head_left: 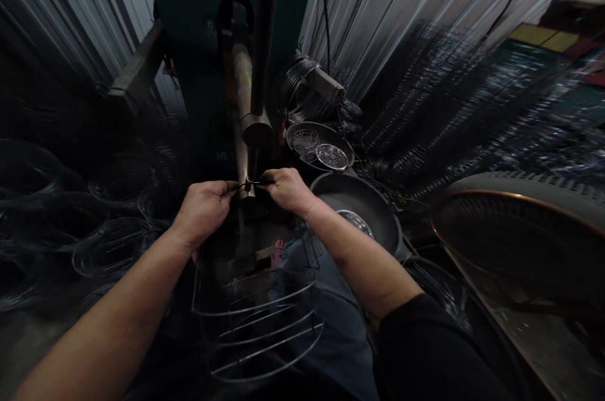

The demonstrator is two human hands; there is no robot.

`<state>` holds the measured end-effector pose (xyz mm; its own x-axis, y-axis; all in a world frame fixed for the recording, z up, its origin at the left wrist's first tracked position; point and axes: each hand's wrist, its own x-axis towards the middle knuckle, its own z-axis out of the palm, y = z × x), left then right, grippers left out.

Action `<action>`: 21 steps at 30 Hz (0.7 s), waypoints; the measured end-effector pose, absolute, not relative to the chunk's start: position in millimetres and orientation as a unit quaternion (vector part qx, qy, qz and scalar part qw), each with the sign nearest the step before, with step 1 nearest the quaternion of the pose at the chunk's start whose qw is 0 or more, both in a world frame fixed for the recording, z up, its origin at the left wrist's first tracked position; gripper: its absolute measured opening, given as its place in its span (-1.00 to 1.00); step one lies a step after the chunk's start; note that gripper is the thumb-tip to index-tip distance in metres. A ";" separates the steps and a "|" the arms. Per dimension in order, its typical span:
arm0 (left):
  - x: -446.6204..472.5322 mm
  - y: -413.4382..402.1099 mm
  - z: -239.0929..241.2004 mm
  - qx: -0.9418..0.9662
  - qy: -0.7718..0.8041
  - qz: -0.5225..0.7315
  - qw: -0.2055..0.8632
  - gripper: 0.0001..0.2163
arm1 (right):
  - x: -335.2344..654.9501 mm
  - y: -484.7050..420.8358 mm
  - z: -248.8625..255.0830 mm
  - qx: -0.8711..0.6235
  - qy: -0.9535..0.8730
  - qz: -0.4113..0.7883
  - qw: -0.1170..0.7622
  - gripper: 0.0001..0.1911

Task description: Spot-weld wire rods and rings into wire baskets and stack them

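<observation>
My left hand [203, 209] and my right hand [288, 190] are closed in a pinch from opposite sides on thin dark wire [256, 183]. The wire sits at the tip of the lower metal arm [247, 194] of a machine that looks like a spot welder. Above it is the thicker upper arm [258, 132]. Below my hands, over my lap, is a curved wire rack [265, 343] with several bars. Its side wires rise toward my hands, but whether they join the pinched wire I cannot tell.
To the right, a dark round pan [326, 188] stands near another pan [293, 136] with small wire pieces and a shiny dish [331, 156]. A wire coil [297, 89] lies behind. Far right is a large round fan-like guard [520, 243]; wire rings [111, 246] are at left.
</observation>
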<state>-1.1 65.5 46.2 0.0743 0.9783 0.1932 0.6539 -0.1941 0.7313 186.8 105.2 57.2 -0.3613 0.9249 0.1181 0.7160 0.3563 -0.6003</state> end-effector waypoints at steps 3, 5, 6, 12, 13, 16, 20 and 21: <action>-0.7 65.8 46.9 0.695 0.587 0.347 0.228 -0.72 | 187.5 105.2 58.5 -0.517 -0.792 0.230 0.231 -0.84; -0.3 66.5 47.3 0.696 0.586 0.348 0.227 -0.73 | 188.2 105.7 58.6 -0.517 -0.791 0.228 0.234 -0.84; -0.1 66.9 47.4 0.697 0.585 0.347 0.228 -0.74 | 188.5 106.2 58.3 -0.515 -0.792 0.227 0.235 -0.83; 0.6 68.5 46.4 0.697 0.578 0.352 0.238 -0.74 | 189.5 108.2 53.9 -0.509 -0.794 0.227 0.242 -0.83; 0.8 68.4 46.5 0.696 0.578 0.351 0.239 -0.74 | 189.5 108.2 53.7 -0.510 -0.794 0.227 0.242 -0.83; 1.9 67.6 48.0 0.690 0.589 0.344 0.243 -0.72 | 189.0 107.4 54.7 -0.516 -0.794 0.222 0.233 -0.83; 2.4 67.3 49.4 0.682 0.601 0.333 0.251 -0.71 | 188.4 105.9 57.2 -0.527 -0.794 0.208 0.219 -0.82; 2.1 67.5 49.2 0.681 0.601 0.332 0.254 -0.72 | 188.2 105.6 57.7 -0.527 -0.795 0.206 0.218 -0.82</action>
